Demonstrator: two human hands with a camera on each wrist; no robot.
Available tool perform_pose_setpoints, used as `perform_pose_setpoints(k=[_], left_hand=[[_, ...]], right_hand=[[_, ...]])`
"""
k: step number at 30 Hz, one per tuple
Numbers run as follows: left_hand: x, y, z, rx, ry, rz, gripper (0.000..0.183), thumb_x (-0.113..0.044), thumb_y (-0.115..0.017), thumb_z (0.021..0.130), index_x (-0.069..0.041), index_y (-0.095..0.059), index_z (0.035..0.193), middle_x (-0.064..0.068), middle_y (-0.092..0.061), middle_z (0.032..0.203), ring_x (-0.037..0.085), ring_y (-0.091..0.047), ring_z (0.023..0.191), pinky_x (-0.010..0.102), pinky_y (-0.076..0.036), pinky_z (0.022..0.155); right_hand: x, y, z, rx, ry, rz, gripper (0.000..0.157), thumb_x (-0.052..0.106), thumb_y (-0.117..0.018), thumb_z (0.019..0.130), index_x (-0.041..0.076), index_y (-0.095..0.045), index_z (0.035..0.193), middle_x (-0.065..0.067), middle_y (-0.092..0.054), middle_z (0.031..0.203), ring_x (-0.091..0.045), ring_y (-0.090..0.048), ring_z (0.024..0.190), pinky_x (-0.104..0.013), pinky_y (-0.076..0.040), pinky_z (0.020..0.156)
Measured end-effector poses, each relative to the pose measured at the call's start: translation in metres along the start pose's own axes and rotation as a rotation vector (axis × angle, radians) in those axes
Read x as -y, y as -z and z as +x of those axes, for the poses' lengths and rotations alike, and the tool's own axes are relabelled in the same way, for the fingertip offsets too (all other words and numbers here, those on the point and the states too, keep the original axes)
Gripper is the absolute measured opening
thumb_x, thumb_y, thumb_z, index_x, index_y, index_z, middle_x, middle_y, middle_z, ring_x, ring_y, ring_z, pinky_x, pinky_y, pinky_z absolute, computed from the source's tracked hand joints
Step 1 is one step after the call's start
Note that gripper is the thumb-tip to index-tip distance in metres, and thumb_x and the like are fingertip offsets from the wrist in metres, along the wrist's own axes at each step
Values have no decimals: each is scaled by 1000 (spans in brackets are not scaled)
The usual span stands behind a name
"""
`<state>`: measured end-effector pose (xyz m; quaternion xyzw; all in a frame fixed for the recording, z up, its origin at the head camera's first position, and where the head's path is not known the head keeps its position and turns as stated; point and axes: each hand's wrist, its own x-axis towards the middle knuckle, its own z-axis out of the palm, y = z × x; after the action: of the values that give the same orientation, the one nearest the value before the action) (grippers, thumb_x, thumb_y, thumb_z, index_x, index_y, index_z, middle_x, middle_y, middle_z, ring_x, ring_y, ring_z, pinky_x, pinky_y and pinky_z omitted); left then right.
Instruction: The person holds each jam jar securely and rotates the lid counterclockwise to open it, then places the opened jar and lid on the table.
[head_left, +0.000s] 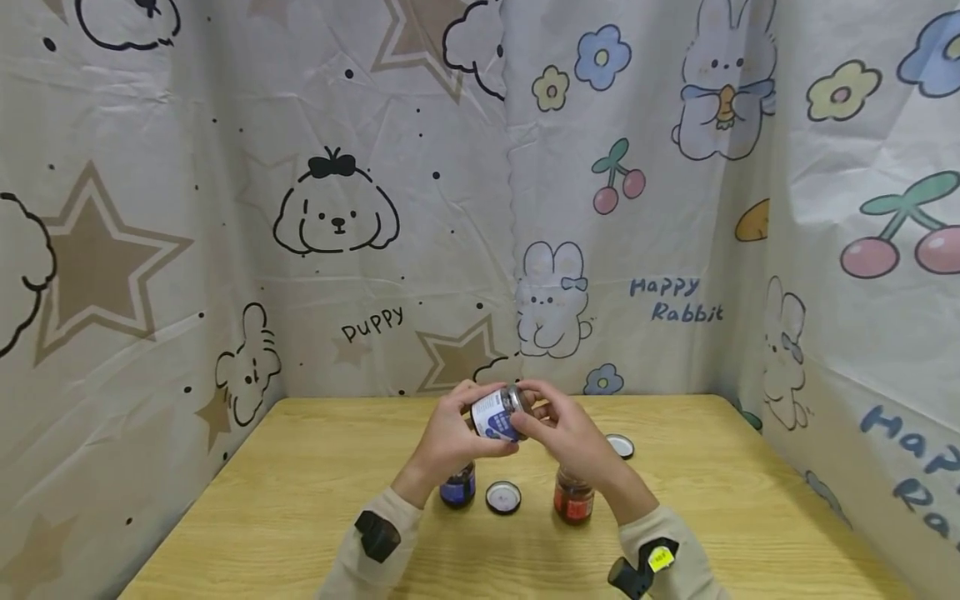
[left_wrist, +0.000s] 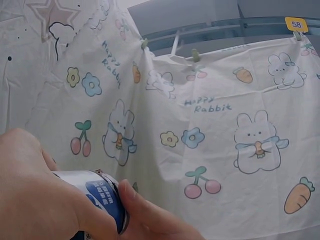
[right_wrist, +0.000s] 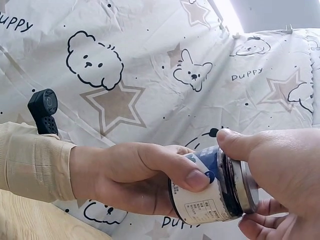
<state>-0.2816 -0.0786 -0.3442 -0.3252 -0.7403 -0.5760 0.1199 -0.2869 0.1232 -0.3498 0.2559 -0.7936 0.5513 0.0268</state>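
Above the table, my left hand [head_left: 442,429] grips a glass jar [head_left: 491,418] with a white and blue label, tilted on its side. The metal lid [right_wrist: 246,187] points toward my right hand [head_left: 573,433]. Fingers and thumb of the right hand are curled round that lid end, as the right wrist view also shows. Below the hands stands a dark jar [head_left: 457,490] with a blue label, its top partly hidden by the left hand. A red-labelled jar [head_left: 574,502] stands under the right wrist, which covers part of its top.
A round lid [head_left: 503,497] lies inside up on the wooden table [head_left: 300,500] between the two standing jars. Another lid [head_left: 620,447] lies farther back, beyond the right forearm. Printed curtains [head_left: 337,292] enclose the table at the back and sides.
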Motion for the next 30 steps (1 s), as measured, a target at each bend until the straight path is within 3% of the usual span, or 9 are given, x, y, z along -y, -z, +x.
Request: perform_pose_setpoints(k=[4,8,15,24,30], left_hand=[[3,-1,2,13,29,-31,68,-8,-86,63,-7,-58,125,9,-51,102,22,-53,89,32,-54,69],[14,-2,3,38,40,-142,66,-5,-84,65,-7,-58,125,12,-52,103,23,-53,89,35,-54,69],[38,-2,7,46,27,-217,64,-7,-84,65,-16,-61,124,13,-52,103,26,-55,88,38,-54,69],[38,1,9,71,32,-294,63,-7,-83,67,-16,-60,125,16,-52,106,29,-56,88,40,-54,69],[36,4,7,70,17,-282,63,-7,-84,67,-17,-60,124,15,-52,106,29,-56,87,39,-54,68]], right_hand=[[13,2,-5,42,9,46,49,30,-58,93,17,-40,137,-13,-49,120,-27,-57,93,-39,-48,79],[27,2,-12,69,73,42,48,22,-56,95,13,-39,138,-12,-44,125,-28,-54,100,-40,-48,82],[33,4,-14,101,163,-2,50,16,-54,95,15,-36,142,-8,-39,131,-30,-48,107,-36,-48,83],[35,13,-15,209,192,-1,57,10,-51,96,17,-26,147,-4,-25,143,-32,-52,95,-34,-47,68],[25,11,-11,212,263,40,59,5,-54,93,16,-29,146,-5,-19,148,-34,-46,111,-39,-46,83]])
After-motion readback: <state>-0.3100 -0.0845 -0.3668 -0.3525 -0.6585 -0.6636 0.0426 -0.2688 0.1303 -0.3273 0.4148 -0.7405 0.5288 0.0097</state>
